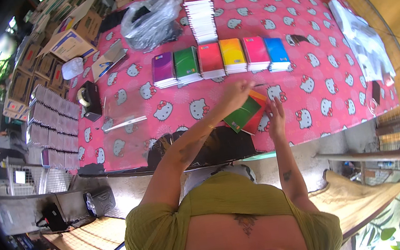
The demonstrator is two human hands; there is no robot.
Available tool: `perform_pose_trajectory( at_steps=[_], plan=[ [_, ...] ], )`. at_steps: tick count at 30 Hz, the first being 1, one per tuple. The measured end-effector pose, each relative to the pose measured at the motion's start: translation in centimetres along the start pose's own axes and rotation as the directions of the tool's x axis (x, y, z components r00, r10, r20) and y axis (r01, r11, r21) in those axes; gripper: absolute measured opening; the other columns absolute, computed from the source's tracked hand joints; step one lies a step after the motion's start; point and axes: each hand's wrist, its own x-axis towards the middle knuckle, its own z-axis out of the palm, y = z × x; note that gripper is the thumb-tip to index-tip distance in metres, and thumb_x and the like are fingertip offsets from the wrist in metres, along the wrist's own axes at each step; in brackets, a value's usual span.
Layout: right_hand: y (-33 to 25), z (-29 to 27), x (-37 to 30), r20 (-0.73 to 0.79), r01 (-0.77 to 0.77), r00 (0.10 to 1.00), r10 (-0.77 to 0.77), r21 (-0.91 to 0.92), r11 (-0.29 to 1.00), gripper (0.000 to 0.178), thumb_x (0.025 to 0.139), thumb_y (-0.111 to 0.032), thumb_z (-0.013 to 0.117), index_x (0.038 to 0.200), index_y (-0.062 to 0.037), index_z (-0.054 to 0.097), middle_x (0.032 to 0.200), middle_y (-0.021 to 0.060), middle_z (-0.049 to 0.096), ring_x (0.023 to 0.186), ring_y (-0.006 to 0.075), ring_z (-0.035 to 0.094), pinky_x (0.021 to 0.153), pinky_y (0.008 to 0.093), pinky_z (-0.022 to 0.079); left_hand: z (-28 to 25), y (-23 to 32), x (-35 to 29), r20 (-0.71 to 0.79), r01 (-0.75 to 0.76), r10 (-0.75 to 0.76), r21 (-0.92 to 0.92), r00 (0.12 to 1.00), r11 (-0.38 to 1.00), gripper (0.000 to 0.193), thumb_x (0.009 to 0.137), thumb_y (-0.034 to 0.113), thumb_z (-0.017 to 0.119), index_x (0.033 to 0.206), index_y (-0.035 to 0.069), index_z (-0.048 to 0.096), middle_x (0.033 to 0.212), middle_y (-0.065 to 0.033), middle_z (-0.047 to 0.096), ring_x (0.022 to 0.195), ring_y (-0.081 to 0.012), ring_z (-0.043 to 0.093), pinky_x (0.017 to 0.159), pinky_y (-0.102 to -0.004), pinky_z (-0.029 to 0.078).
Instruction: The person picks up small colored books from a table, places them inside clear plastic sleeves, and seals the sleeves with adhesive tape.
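A fanned set of spiral notebooks lies near the table's front edge: a green notebook (244, 115) on top, with a red notebook (258, 120) and an orange-yellow edge showing beside it. My left hand (237, 94) is over their upper left side, fingertips drawn together; what they pinch, if anything, I cannot make out. A thin dark strip shows just past those fingertips. My right hand (276, 117) rests along the notebooks' right edge, fingers stretched out and slightly apart. Beyond both hands stands a row of notebook stacks (210, 60) in purple, green, red, yellow, pink and blue.
A tall notebook pile (201, 18) rises behind the row. Left of it lie a clear plastic bag (153, 22), a tape dispenser (88, 100) and clear plastic sheets (124, 122). Stacked notebooks (53, 126) and cardboard boxes (70, 41) line the left side; whitish plastic (361, 43) covers the right edge.
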Motion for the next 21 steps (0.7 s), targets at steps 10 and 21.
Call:
perform_pose_trajectory(
  at_steps=[10, 21],
  plan=[
    [0.2, 5.0, -2.7, -0.105, -0.074, 0.993, 0.049, -0.245, 0.967, 0.082, 0.084, -0.02, 0.077, 0.148, 0.0018, 0.029, 0.138, 0.0185, 0.048, 0.125, 0.0264, 0.05, 0.104, 0.0372, 0.041, -19.8, -18.2, 0.3, -0.412, 0.729, -0.621, 0.19, 0.667, 0.657, 0.063, 0.079, 0.047, 0.074, 0.117, -0.001, 0.061, 0.119, -0.0251, 0.064, 0.112, -0.0391, 0.061, 0.095, -0.0487, 0.048],
    [0.5, 3.8, 0.5, 0.042, -0.082, 0.994, 0.102, -0.325, 0.942, 0.068, 0.091, -0.034, 0.068, 0.142, 0.0021, 0.041, 0.127, 0.0153, 0.057, 0.118, 0.0232, 0.054, 0.099, 0.0344, 0.044, -15.3, 0.5, 1.5, 0.387, -0.385, 0.362, -0.018, 0.848, 0.923, 0.029, 0.071, 0.007, 0.072, 0.099, 0.011, 0.07, 0.088, -0.0086, 0.07, 0.084, -0.0249, 0.069, 0.073, -0.0347, 0.052]
  ],
)
